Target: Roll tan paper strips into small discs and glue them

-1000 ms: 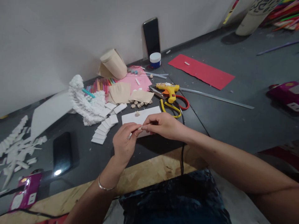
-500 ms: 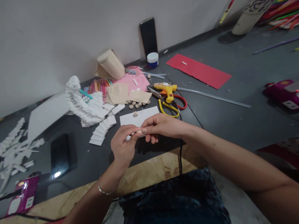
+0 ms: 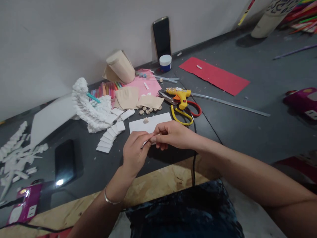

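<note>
Over the dark table's front part, my left hand [image 3: 136, 148] and my right hand [image 3: 170, 135] meet fingertip to fingertip. Both pinch a small pale piece, mostly covered by the fingers; its kind cannot be made out. Just behind them lies a white rectangular card [image 3: 158, 121] with a small beige lump [image 3: 146, 120] on its edge. Several similar beige lumps [image 3: 147, 111] sit beyond, beside folded beige paper [image 3: 151, 102]. White foam squares [image 3: 107, 141] lie fanned out left of my hands. A yellow glue gun [image 3: 182, 96] rests on scissors [image 3: 182, 117] behind my right hand.
A fluffy white model [image 3: 91, 110], a beige paper roll [image 3: 122, 67], pink paper [image 3: 155, 86] and a lidded jar [image 3: 165, 62] stand farther back. Red paper [image 3: 214, 75] lies right. A lit phone [image 3: 64, 162], foam scraps [image 3: 18, 157] and a purple power strip [image 3: 26, 203] are left. A cord [image 3: 194, 158] crosses the front edge.
The view has shifted slightly. My hands stay together, and the fingertips have closed further over the small pale piece, which showed more clearly before.
</note>
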{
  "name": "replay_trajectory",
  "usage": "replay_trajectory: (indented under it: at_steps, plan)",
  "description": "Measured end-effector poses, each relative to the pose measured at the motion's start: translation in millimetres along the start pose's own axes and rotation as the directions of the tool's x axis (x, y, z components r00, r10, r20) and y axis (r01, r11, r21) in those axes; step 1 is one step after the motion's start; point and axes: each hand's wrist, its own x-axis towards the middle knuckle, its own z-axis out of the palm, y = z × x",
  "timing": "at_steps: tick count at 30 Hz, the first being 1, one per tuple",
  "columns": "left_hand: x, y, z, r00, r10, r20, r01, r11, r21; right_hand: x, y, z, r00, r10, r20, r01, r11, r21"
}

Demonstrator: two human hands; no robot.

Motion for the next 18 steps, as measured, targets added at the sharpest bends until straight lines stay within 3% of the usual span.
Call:
replay_trajectory:
  at_steps: [7, 14, 18]
  plan:
    - [-0.4, 2.7, -1.5, 0.992, -0.096, -0.080, 0.087, 0.991, -0.104, -2.1, -4.7, -4.2, 0.997, 0.039, 0.066, -0.043, 0.997, 0.066]
    - [3.8, 8.7, -2.8, 0.978, -0.201, -0.051, 0.189, 0.964, -0.185, -3.6, -7.6, -9.0, 0.991, 0.013, 0.134, -0.023, 0.997, 0.075]
    - [1.8, 12.0, -2.2, 0.970, -0.222, -0.095, 0.195, 0.952, -0.235, -3.7, -8.0, -7.6, 0.988, 0.030, 0.152, -0.044, 0.995, 0.093]
